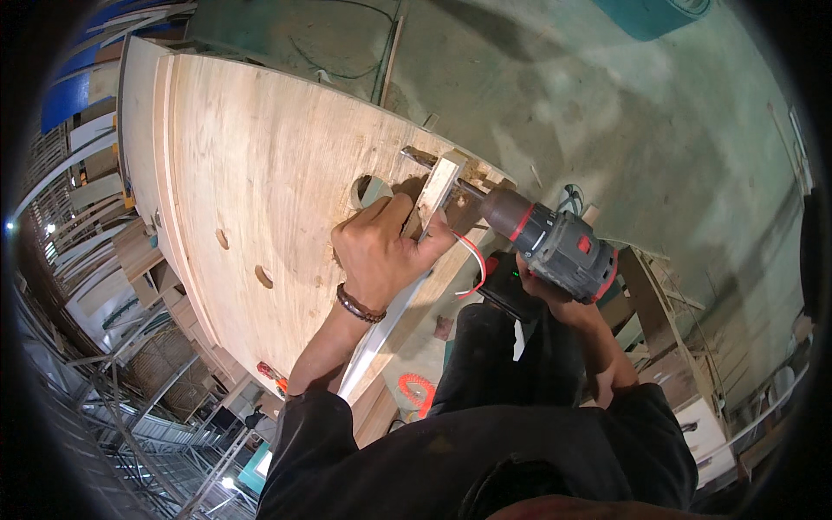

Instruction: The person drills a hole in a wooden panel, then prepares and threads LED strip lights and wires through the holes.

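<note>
My left hand (pixel 381 241), a beaded bracelet on its wrist, is closed on a small wooden block (pixel 439 188) held upright over the corner of a large pale wooden panel (pixel 277 139). In my right hand (pixel 556 293) is a grey and red cordless drill (pixel 563 244), pointing up and left. Its long drill bit (pixel 419 157) comes out on the far side of the block. Red and white wires (pixel 476 251) hang out by my left thumb. A round hole (pixel 371 191) in the panel lies beside my left knuckles, partly covered by them.
Two small slots (pixel 263 276) are cut in the panel. A red tool (pixel 272 376) lies at its near edge, and an orange coiled hose (pixel 418 393) hangs below. Wooden boards (pixel 654 303) stand at the right. A teal container (pixel 650 16) sits on the concrete floor beyond.
</note>
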Action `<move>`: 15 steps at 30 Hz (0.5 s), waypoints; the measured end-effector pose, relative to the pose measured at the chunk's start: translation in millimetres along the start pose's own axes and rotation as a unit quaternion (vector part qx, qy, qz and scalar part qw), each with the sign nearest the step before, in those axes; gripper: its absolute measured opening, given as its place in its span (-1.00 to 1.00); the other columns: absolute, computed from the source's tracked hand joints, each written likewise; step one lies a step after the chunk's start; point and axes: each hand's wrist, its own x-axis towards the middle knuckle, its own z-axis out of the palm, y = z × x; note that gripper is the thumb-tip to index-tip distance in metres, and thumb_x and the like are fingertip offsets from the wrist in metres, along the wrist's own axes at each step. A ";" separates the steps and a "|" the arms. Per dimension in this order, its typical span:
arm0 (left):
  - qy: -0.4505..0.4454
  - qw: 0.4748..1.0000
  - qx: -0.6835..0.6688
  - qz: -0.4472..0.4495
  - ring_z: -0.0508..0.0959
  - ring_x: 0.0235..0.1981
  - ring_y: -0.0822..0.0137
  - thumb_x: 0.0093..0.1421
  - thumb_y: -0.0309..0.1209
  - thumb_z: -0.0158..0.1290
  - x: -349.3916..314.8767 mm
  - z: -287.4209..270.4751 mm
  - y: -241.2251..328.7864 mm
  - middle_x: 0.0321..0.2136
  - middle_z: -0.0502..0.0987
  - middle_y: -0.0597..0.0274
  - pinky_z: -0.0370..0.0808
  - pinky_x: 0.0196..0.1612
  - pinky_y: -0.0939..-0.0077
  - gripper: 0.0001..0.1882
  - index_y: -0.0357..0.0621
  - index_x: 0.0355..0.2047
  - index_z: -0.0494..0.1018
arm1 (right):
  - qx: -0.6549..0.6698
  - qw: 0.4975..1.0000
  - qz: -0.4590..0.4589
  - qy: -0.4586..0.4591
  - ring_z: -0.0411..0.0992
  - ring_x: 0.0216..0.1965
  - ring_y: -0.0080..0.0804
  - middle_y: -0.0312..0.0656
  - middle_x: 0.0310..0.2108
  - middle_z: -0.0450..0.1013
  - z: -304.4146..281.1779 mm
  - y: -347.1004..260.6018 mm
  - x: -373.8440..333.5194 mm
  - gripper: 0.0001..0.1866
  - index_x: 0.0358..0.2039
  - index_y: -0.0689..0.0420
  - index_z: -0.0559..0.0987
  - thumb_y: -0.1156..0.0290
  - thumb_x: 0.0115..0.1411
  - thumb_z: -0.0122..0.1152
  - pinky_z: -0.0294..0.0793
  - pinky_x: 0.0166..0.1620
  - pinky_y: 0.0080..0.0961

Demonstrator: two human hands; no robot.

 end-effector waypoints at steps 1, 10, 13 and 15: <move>-0.006 1.000 -0.001 -0.002 0.36 -0.77 0.11 0.01 -0.24 0.25 0.2 -0.7 -0.7 -0.77 0.30 0.05 0.30 -0.65 0.34 -0.65 -0.29 -0.61 0.44 | -0.023 1.000 -0.004 -0.004 0.36 -0.32 -0.53 -0.31 -0.33 0.36 -0.2 6.0 -3.9 -0.86 -0.26 0.11 0.47 0.46 0.14 0.16 0.39 -0.25 -0.53; 0.019 1.000 -0.017 -0.015 0.32 -0.77 0.23 0.04 -0.24 0.26 1.3 3.4 -2.9 -0.78 0.29 0.11 0.28 -0.65 0.40 -0.68 -0.27 -0.58 0.49 | -0.004 0.999 0.035 -0.010 0.42 0.10 -0.19 -0.09 0.07 0.39 -14.9 29.6 -43.0 -0.53 0.13 0.16 0.40 0.20 0.29 0.00 0.48 0.11 -0.30; 0.024 1.000 -0.018 -0.004 0.29 -0.77 0.28 0.05 -0.23 0.25 1.8 6.0 -4.7 -0.78 0.27 0.15 0.26 -0.65 0.43 -0.67 -0.26 -0.57 0.49 | -0.084 0.994 0.038 0.050 0.43 0.11 -0.18 -0.09 0.11 0.41 -13.8 35.2 -51.4 -0.51 0.17 0.16 0.41 0.21 0.29 0.02 0.49 0.11 -0.29; 0.024 1.000 -0.009 -0.014 0.43 -0.74 0.16 0.01 -0.20 0.27 2.4 5.4 -2.5 -0.75 0.37 0.15 0.35 -0.65 0.35 -0.69 -0.20 -0.56 0.49 | -0.156 0.984 -0.004 0.082 0.45 0.08 -0.20 -0.12 0.06 0.44 -15.1 36.2 -52.4 -0.53 0.15 0.16 0.43 0.24 0.27 0.09 0.50 0.09 -0.31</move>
